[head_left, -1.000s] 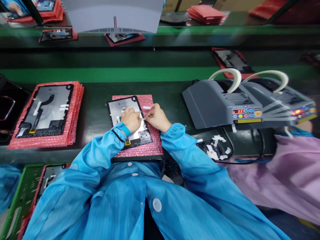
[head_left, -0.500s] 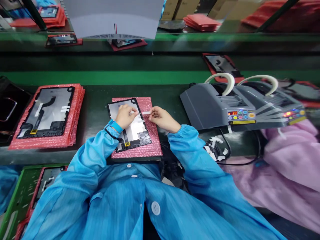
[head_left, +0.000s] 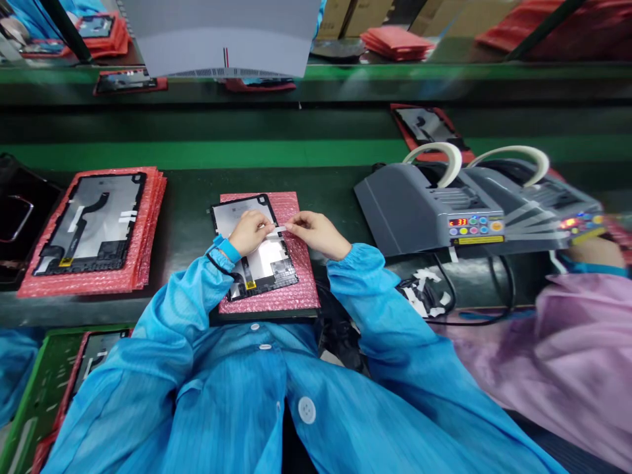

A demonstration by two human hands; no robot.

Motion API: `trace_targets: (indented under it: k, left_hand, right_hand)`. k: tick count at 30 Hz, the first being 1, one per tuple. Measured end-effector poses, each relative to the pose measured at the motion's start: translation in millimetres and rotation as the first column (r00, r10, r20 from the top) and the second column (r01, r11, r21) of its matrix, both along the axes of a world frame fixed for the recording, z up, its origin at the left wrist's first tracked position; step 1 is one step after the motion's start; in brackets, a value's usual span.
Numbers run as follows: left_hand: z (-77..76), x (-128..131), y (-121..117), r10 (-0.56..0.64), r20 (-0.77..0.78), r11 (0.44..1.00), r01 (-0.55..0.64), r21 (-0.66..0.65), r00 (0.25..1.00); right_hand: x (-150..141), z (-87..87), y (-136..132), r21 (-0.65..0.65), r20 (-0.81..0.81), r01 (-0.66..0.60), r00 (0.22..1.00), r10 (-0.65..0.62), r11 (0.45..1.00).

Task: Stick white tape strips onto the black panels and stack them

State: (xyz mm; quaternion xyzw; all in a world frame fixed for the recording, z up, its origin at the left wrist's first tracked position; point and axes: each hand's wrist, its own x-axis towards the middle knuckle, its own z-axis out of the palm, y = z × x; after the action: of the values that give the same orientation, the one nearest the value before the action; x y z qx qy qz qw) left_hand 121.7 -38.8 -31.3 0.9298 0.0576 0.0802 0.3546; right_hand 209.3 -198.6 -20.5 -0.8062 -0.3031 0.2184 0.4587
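A tablet screen panel (head_left: 270,253), silver-backed with a black frame, lies tilted on a red bubble-wrap pouch (head_left: 302,280) in front of me. Over its right edge a short strip of white tape (head_left: 278,230) spans the gap between my hands. My right hand (head_left: 320,234) pinches the strip's right end between thumb and fingers. At the left end, the closed fingertips of my left hand (head_left: 251,232) meet the tape, above the panel's silver back. A black ribbon cable and a yellow label show at the panel's lower part.
At left, another panel (head_left: 101,217) rests on stacked red pouches (head_left: 148,253). Two grey tape dispensers (head_left: 402,204) stand at right, with tape scraps (head_left: 424,289) and a cable below. A co-worker's pink sleeve (head_left: 587,342) is at far right. A green tray (head_left: 29,401) sits lower left.
My right hand has moved left with the tape, bringing it to my left fingertips. A panel on the line behind has shifted left. The co-worker's hand now shows by the far dispenser.
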Motion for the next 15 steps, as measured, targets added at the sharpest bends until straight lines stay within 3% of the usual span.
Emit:
trace_targets:
  k: [4, 8, 15]
  left_hand:
    - [-2.7, 1, -1, 0.007, -0.042, 1.0, -0.005, 0.031, 0.999]
    - [-1.4, 2, -9, 0.123, -0.175, 0.982, -0.095, 0.161, 0.977]
    - [2.2, -1, -19, 0.148, -0.234, 0.961, -0.084, 0.262, 0.961]
  right_hand:
    - [2, -8.1, 8, -0.053, 0.167, -0.065, 0.983, 0.073, 0.996]
    - [2, -20.7, 15, -0.124, 0.34, -0.005, 0.939, 0.047, 0.992]
    - [-1, -33.2, 17, -0.241, 0.391, 0.042, 0.919, 0.057, 0.97]
